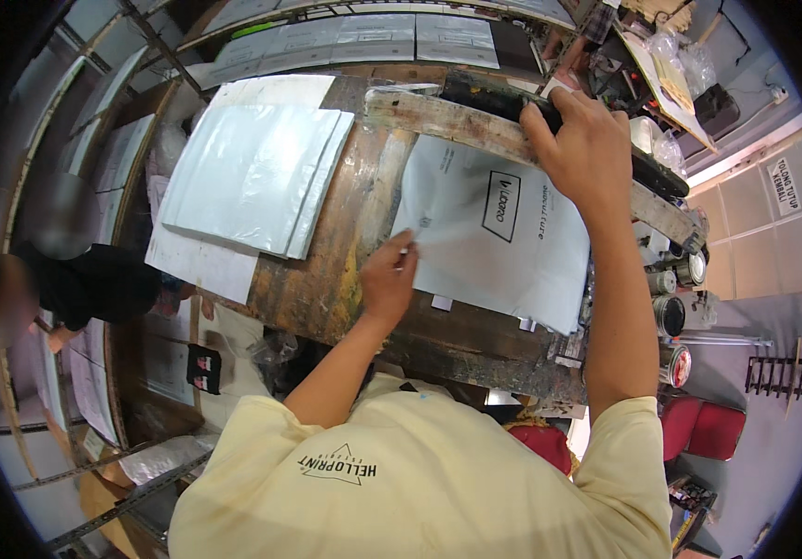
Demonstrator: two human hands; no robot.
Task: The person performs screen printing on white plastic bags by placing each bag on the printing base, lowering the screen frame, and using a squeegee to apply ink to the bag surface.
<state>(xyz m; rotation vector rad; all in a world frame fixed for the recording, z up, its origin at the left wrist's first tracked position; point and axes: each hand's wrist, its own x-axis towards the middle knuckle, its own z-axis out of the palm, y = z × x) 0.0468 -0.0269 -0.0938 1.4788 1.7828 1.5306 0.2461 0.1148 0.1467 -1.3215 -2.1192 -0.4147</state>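
A pale grey plastic bag (457, 247) with a dark printed rectangle and lettering lies on the paint-stained wooden table (340, 289) in front of me. My left hand (390, 279) is closed at the bag's left edge, with thumb and fingers pinched together there. Across the far side of the bag runs a worn wooden frame (447, 121), with a black bar (489, 96) along it. My right hand (587, 149) grips the frame beside that bar, its fingertips partly hidden behind it. Part of the bag near my left fingers looks blurred.
A stack of pale plastic bags (247, 177) lies on the table's left. Racks holding flat bags (373, 42) stand behind and at left. Several paint cans (669, 315) line the right side. Another person (93, 289) is at the left, and a red chair (704, 427) stands lower right.
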